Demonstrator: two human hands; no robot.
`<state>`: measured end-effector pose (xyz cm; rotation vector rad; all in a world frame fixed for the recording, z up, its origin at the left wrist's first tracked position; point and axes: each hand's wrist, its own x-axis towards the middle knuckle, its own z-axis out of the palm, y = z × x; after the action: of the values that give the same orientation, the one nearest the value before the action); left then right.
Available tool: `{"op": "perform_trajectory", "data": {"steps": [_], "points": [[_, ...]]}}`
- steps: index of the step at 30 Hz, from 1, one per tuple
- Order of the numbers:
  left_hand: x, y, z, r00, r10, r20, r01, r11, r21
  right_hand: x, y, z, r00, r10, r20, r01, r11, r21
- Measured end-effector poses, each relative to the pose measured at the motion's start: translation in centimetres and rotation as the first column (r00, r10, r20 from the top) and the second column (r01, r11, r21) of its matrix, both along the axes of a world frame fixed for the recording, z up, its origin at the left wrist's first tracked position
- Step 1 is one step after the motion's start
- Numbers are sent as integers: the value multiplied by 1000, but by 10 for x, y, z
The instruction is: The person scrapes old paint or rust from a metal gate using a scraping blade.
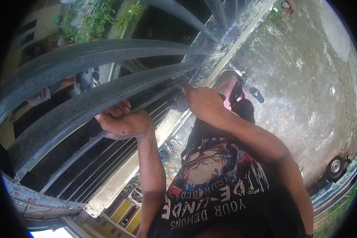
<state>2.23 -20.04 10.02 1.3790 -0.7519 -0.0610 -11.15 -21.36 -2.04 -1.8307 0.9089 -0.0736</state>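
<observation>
My left hand (125,122) is closed, its fingers curled around a grey metal bar (77,162) of the railing. Above it runs a thicker-looking bar (95,97), close to the knuckles. My right hand (202,102) makes a fist by the end of the bars, near the masonry ledge (216,59). Against that fist is a dark grey crumpled cloth (181,102), partly covered by the fingers. Whatever lies inside either palm is hidden.
Stained concrete ground (301,75) stretches to the right. On it are a black sandal (256,95), a pink object (227,88) and a vehicle wheel (336,166). Beyond the bars are green plants (95,23) and another person's arm (63,82).
</observation>
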Motion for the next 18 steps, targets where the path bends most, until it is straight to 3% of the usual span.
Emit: {"op": "perform_trajectory", "data": {"steps": [5, 10, 18], "points": [[-2, 0, 2, 1000, 7, -25, -7, 1000, 0, 6, 4, -38, 998, -62, -21, 61, 997, -51], [0, -1, 0, 1000, -11, 3, 11, 1000, -1, -2, 1, -12, 999, -31, 21, 31, 999, -13], [0, -2, 2, 1000, 2, 21, -2, 1000, 5, 4, 2, -19, 998, -53, 19, 53, 999, 0]]}}
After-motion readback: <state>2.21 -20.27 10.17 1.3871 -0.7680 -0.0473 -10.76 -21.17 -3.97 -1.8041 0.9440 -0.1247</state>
